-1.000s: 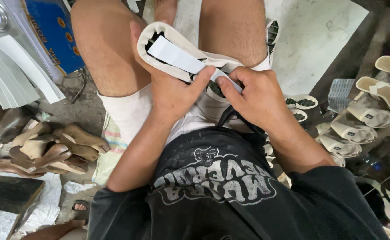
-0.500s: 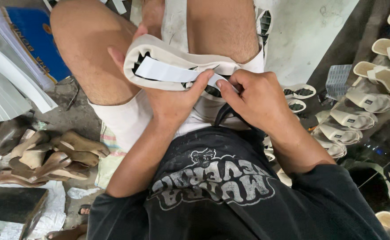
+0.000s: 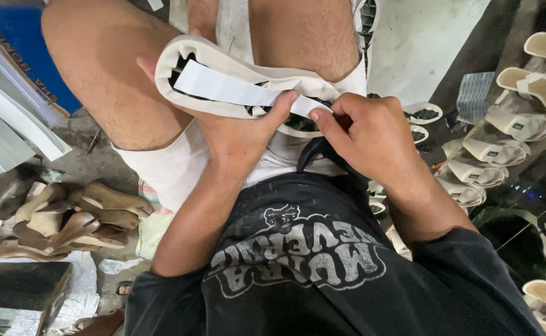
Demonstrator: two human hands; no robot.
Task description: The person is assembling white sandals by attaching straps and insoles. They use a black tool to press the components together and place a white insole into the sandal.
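Observation:
A cream sandal sole (image 3: 179,56) lies tilted across my lap, its dark inner face showing. My left hand (image 3: 235,134) grips it from below, thumb pressed on a white strip (image 3: 220,86) that runs across the sole. My right hand (image 3: 363,134) pinches the right end of that strip between thumb and forefinger at the sole's edge. I sit with bare knees apart, in white shorts and a black printed shirt.
Several finished cream sandals (image 3: 503,127) lie in rows on the right. Brown wooden shoe lasts (image 3: 74,214) are piled at lower left beside a dark block (image 3: 21,289). White sheets and a blue board (image 3: 11,99) lean at the left. Loose soles (image 3: 423,113) sit near my right hand.
The sole has swung round to lie more level across my lap, and the view has closed in. Both hands keep their hold on the sole and strip.

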